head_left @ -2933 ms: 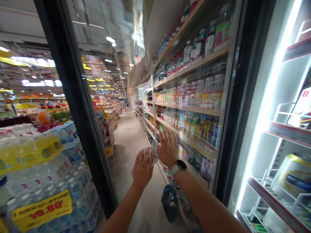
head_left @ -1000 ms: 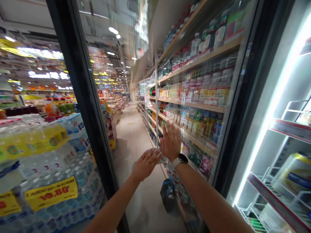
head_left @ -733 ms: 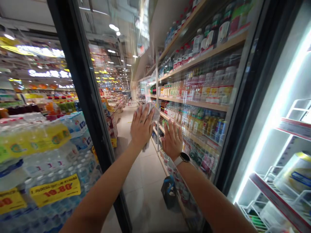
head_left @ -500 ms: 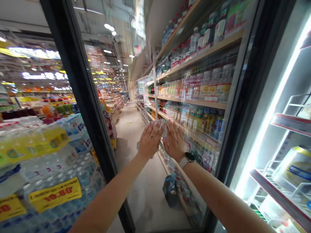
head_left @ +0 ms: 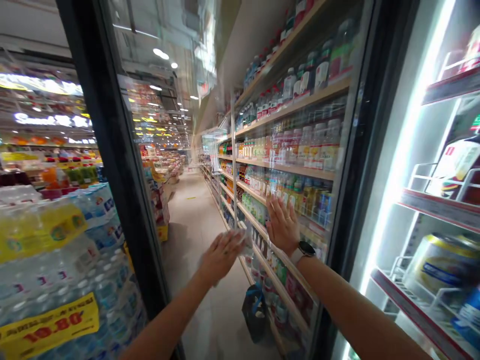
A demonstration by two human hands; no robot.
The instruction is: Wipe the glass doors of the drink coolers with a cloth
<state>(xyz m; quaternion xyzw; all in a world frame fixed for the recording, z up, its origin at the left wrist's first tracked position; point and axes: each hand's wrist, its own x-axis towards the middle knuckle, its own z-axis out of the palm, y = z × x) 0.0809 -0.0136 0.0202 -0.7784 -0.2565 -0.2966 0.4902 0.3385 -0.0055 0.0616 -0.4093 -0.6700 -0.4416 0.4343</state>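
Observation:
My left hand (head_left: 221,257) presses a crumpled white cloth (head_left: 244,244) flat against the glass fridge door (head_left: 210,125), and the cloth shows past my fingertips. My right hand (head_left: 283,225) lies open on the same pane, higher and further right, holding nothing. A smartwatch (head_left: 303,251) sits on my right wrist. Behind the glass, shelves of bottled drinks (head_left: 296,145) run along the aisle. The black door frame (head_left: 123,165) stands to the left of my hands.
Shrink-wrapped bottled water (head_left: 48,250) with a yellow price tag (head_left: 48,325) fills the lower left. A lit fridge with wire racks and a large can (head_left: 442,265) is at the right. A dark bag with blue straps (head_left: 255,315) shows low down, and a long tiled aisle (head_left: 195,235) stretches ahead.
My left hand has slid down the glass with the cloth since the earlier frames. My right hand stays on the pane, and the view has turned slightly.

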